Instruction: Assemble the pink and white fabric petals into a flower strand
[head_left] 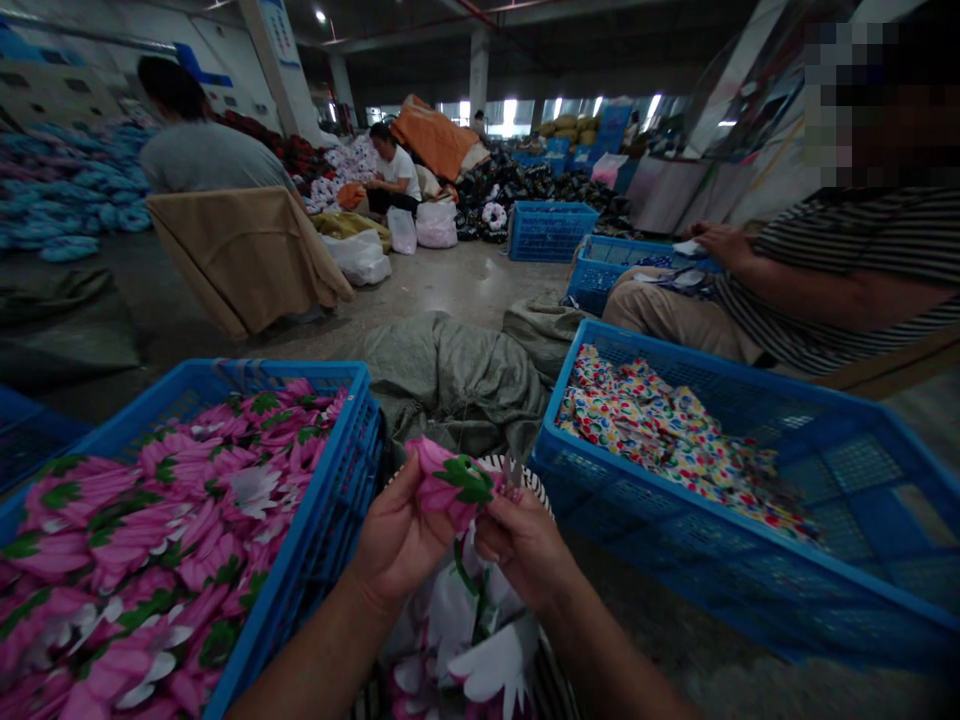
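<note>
Pinched between my two hands is a pink fabric flower (439, 488) with green leaf shapes on it. My left hand (405, 535) has its thumb and fingers closed on the flower's left side. At the right edge of the flower, the fingers of my right hand (529, 540) are pressed together on the cloth. A small grey pointed tip, like a snips blade (512, 470), sticks up above those fingers; its lower part is hidden. More pink and white fabric flower pieces (491, 665) lie in my lap, below both hands, with a green strip among them.
On the left, a blue crate (358, 378) holds many pink flower pieces. To the right, another blue crate (551, 440) contains multicoloured printed cloth. Grey-green sacks (457, 375) lie ahead. A person (840, 260) sits at right; others sit farther back, near a cloth-draped chair (240, 250).
</note>
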